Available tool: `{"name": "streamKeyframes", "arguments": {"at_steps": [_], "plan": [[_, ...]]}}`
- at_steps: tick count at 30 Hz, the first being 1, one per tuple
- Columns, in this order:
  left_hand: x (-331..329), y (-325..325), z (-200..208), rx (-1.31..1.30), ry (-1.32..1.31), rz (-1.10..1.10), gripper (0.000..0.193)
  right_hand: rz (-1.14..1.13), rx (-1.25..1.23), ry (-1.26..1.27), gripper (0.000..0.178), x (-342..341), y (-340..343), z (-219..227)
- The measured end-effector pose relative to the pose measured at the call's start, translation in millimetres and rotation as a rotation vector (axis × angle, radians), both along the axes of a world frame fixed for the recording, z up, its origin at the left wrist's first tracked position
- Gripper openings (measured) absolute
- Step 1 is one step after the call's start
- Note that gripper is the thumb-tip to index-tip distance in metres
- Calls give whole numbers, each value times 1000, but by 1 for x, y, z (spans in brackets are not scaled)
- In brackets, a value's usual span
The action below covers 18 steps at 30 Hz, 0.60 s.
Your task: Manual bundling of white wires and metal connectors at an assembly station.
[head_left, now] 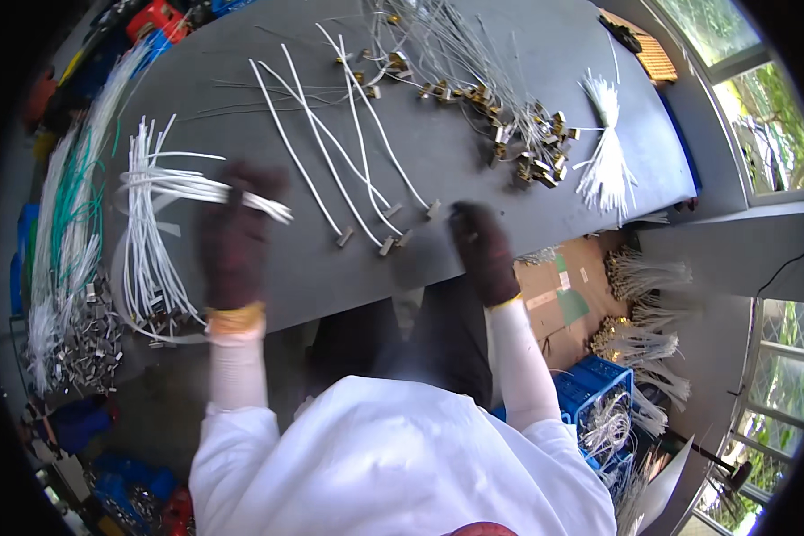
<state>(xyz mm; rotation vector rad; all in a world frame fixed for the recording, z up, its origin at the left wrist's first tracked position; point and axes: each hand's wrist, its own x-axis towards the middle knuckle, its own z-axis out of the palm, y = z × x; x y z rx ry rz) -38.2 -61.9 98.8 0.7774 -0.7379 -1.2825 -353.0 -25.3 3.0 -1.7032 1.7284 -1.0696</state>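
My left hand [234, 237], in a dark glove with a yellow cuff, is closed around a bunch of thin white tubes [192, 186]. Their ends stick out past its fingers on the right, and the hand is blurred. Under and beside that bunch lies a larger bundle of white cords [143, 246] with metal ends. At the table's near edge my right hand [482, 255], gloved alike, has its fingers curled; whatever may be in them is hidden. Between my hands, several white cords [317, 152] lie spread out, each with a small metal clip [387, 246] at its near end.
Thin grey wires with brass-coloured metal pieces [531, 147] pile up on the far right of the grey table [402, 161]. A tied white bundle [606, 152] lies beyond them. White and green strands [71, 214] line the left side. A blue crate [594, 384] stands below right.
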Motion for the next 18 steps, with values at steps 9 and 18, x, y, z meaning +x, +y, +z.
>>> {"name": "streamKeyframes", "arguments": {"at_steps": [9,18], "plan": [[-42,-5,-78,220,108,-435,30,-376,182,584,33,-94,-76,-8],[-90,57,-85,561,431,-669,28,-361,320,288,33,-121,-18,-23]]}}
